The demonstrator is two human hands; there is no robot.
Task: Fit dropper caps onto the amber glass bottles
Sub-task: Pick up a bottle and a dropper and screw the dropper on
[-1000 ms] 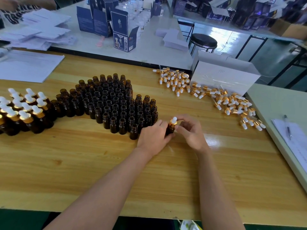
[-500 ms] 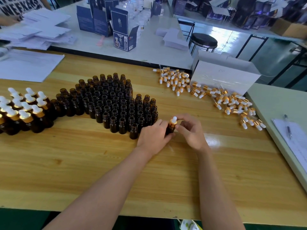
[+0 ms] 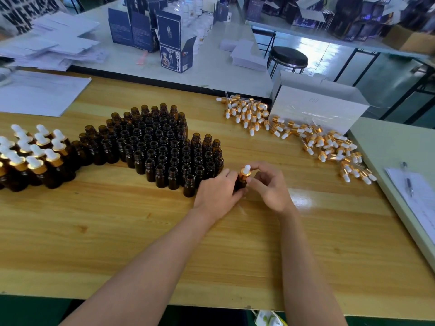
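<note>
While reaching in from the near edge of the wooden table (image 3: 117,231), grips an amber bottle (image 3: 239,186) with the left hand (image 3: 217,191), fingers curled round the dark glass, and holds it upright on the wood. Pinches the dropper cap (image 3: 246,172) with the right hand (image 3: 270,187), thumb and forefinger closed on the gold collar just under the white bulb, the other fingers loosely bent. Shows the cap seated on the bottle's neck; cannot tell whether it is screwed tight. Just left of the hands, a tight crowd of open bottles (image 3: 164,149), all upright, the nearest one just beside the left knuckles. Further left, touching that crowd, a group of capped bottles (image 3: 30,158) with white bulbs and gold collars. To the right and further back, loose caps (image 3: 324,144) strewn on their sides in a band across the wood, well apart from the hands, reaching up to a white box (image 3: 317,107) at the far edge. On the paler table at right, a pen (image 3: 409,182) lying on a sheet of paper. Back left on the wood, a flat stack of white sheets (image 3: 40,95). Beyond, on a grey table, dark blue cartons (image 3: 174,50) standing together, one with its flap open. Right of those, on the floor, a black round stool (image 3: 288,57).
</note>
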